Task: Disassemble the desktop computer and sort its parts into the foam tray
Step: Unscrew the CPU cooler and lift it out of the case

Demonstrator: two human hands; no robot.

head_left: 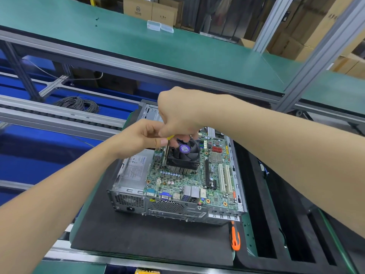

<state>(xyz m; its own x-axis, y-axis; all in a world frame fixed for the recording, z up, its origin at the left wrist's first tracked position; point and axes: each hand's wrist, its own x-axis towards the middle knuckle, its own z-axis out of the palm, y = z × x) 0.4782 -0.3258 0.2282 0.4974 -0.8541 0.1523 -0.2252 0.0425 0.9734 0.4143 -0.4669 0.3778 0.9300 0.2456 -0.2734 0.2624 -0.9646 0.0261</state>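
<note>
An open desktop computer case (177, 211) lies on a black foam mat (138, 240). Its green motherboard (183, 180) carries a black CPU fan (186, 155) on a finned heatsink, with a silver power supply (132, 173) to the left. My right hand (177, 113) is closed over the top of a yellow-handled screwdriver (170, 137), whose shaft stands at the fan's left corner. My left hand (146, 135) pinches the same screwdriver just below. The black foam tray (262, 204) with long slots lies to the right.
An orange and black screwdriver (235, 238) lies on the mat by the case's front right corner. A green shelf (138, 42) on aluminium posts overhangs the bench. Blue bins and a coil of grey cable (79, 103) sit at the left. Cardboard boxes stand behind.
</note>
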